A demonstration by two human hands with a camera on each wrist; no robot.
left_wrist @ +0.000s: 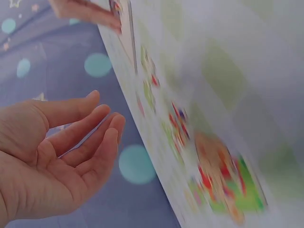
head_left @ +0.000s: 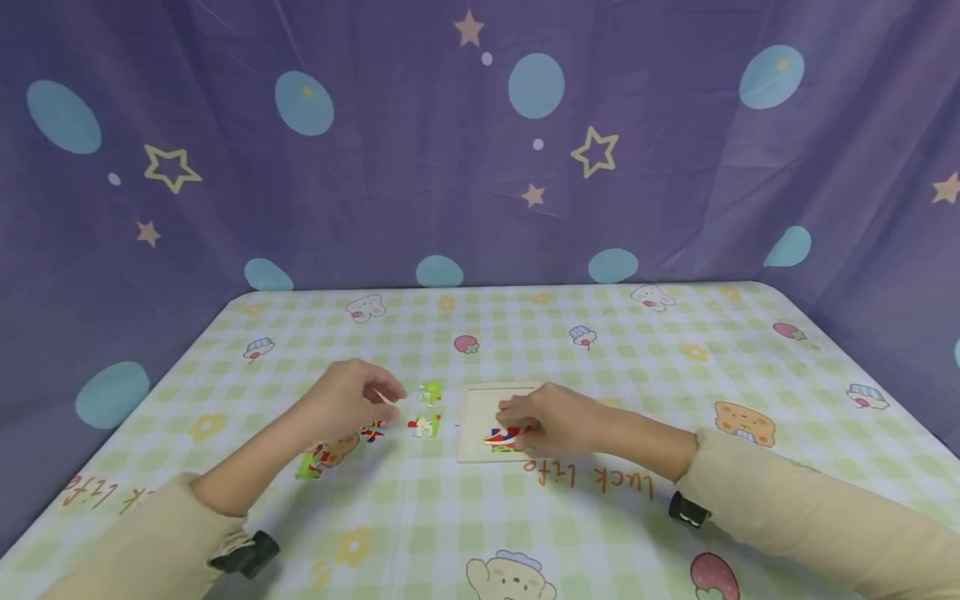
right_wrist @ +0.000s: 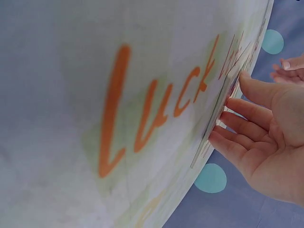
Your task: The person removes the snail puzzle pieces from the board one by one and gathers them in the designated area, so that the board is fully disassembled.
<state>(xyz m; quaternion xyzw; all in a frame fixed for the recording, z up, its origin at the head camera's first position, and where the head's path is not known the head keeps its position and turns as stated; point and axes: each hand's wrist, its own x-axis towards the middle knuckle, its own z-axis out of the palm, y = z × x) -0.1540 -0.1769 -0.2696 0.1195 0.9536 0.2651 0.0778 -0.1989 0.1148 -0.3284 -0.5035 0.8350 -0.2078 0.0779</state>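
A cream puzzle tray (head_left: 472, 417) lies on the table, with a red, blue and yellow puzzle piece (head_left: 498, 439) at its lower edge inside. Over the tray is my right hand (head_left: 558, 419), its fingertips at that piece and partly covering it. In the right wrist view the right hand's fingers (right_wrist: 247, 111) reach forward, nearly straight, to the tray's surface. My left hand (head_left: 352, 400) hovers left of the tray, near loose puzzle pieces. The left wrist view shows this left hand (left_wrist: 71, 161) with loosely bent fingers and nothing between them.
Between the left hand and the tray lie a green piece (head_left: 430, 393) and a green-and-red piece (head_left: 425, 426). More colourful pieces (head_left: 311, 461) lie beneath the left wrist. A checked tablecloth (head_left: 420, 533) covers the table; a purple curtain (head_left: 420, 167) hangs behind.
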